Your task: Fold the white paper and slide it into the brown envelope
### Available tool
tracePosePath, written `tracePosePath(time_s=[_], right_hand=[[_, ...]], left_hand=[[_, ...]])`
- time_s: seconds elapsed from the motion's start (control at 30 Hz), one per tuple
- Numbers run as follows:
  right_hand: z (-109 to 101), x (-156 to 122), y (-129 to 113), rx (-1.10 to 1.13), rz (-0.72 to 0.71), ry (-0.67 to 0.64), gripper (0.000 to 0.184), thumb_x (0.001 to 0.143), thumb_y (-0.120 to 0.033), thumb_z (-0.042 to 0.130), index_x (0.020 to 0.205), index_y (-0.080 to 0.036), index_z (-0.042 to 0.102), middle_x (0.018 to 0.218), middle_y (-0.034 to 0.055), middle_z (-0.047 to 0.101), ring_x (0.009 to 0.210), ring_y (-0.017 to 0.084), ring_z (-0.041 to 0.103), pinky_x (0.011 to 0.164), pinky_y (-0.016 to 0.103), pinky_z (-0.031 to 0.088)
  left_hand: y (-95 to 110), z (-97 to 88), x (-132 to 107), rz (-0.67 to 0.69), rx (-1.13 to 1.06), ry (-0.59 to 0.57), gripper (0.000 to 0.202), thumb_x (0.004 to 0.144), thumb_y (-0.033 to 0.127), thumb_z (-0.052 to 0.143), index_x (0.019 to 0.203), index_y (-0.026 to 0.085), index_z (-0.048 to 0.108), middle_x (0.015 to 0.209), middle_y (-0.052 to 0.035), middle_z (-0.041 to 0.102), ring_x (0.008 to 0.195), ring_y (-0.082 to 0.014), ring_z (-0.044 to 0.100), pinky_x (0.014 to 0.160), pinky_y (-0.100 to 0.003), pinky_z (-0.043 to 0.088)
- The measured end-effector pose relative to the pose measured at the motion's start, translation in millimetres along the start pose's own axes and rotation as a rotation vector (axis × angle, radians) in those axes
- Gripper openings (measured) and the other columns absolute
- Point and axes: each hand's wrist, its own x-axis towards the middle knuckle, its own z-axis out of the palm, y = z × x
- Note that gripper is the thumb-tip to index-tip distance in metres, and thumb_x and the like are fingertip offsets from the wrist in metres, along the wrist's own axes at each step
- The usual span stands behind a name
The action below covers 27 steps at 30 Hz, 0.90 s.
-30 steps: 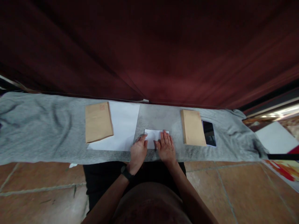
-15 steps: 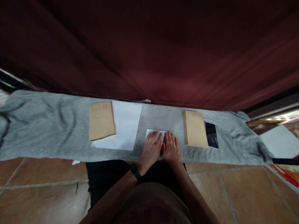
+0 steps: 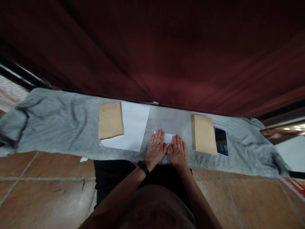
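Note:
A small folded piece of white paper lies on the grey cloth in front of me, partly covered by both hands. My left hand rests flat on its left part, fingers stretched out, with a dark band on the wrist. Flat on the right part lies my right hand, its fingers also extended. The two thumbs come close together at the paper's near side. Left of my hands is a large white sheet, its left part under a brown envelope stack.
A second stack of brown envelopes lies to the right, with a dark-screened phone beside it. Behind the narrow cloth-covered surface hangs a dark red curtain. Tiled floor shows below the near edge.
My left hand has shifted left across the small paper, away from the right hand, so more of its middle shows between them. The whole view has also turned slightly.

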Motion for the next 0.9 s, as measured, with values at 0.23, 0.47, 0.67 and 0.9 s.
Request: tracePosePath(time_s=[0.23, 0.47, 0.67, 0.9], right_hand=[[-1.6, -2.3, 12.3, 0.030, 0.051, 0.012, 0.057, 0.107, -0.034, 0.028, 0.160, -0.013, 0.028, 0.159, 0.0147, 0.040, 0.149, 0.028, 0.035, 0.122, 0.051, 0.024], [-12.1, -2.0, 1.4, 0.130, 0.073, 0.065, 0.058, 0.107, -0.031, 0.031, 0.161, -0.013, 0.020, 0.163, 0.0165, 0.032, 0.151, 0.029, 0.030, 0.121, 0.054, 0.029], [-20.0, -15.4, -32.6, 0.258, -0.156, 0.027, 0.059, 0.107, -0.031, 0.032, 0.161, -0.010, 0.020, 0.164, 0.0167, 0.030, 0.152, 0.026, 0.030, 0.120, 0.047, 0.035], [-27.5, -31.9, -5.5, 0.083, -0.140, -0.057, 0.061, 0.107, -0.040, 0.036, 0.159, -0.010, 0.027, 0.161, 0.0171, 0.035, 0.150, 0.027, 0.033, 0.123, 0.048, 0.029]], left_hand=[[-6.2, -4.2, -3.7, -0.067, 0.027, -0.005, 0.080, 0.100, 0.058, 0.038, 0.156, 0.002, 0.029, 0.164, -0.0207, 0.027, 0.155, -0.0295, 0.020, 0.126, -0.047, 0.020], [-5.8, -6.3, -3.8, -0.053, 0.023, -0.012, 0.081, 0.096, 0.060, 0.047, 0.157, 0.010, 0.030, 0.166, -0.0203, 0.022, 0.154, -0.0333, 0.020, 0.125, -0.051, 0.019], [-10.2, -6.2, -4.7, -0.015, 0.043, -0.045, 0.068, 0.099, 0.037, 0.046, 0.160, 0.017, 0.024, 0.168, -0.0154, 0.018, 0.156, -0.0306, 0.016, 0.125, -0.051, 0.019], [-5.5, -3.8, -3.6, -0.053, -0.008, 0.012, 0.070, 0.100, 0.054, 0.041, 0.158, 0.015, 0.030, 0.167, -0.0162, 0.022, 0.155, -0.0324, 0.020, 0.124, -0.053, 0.020]])
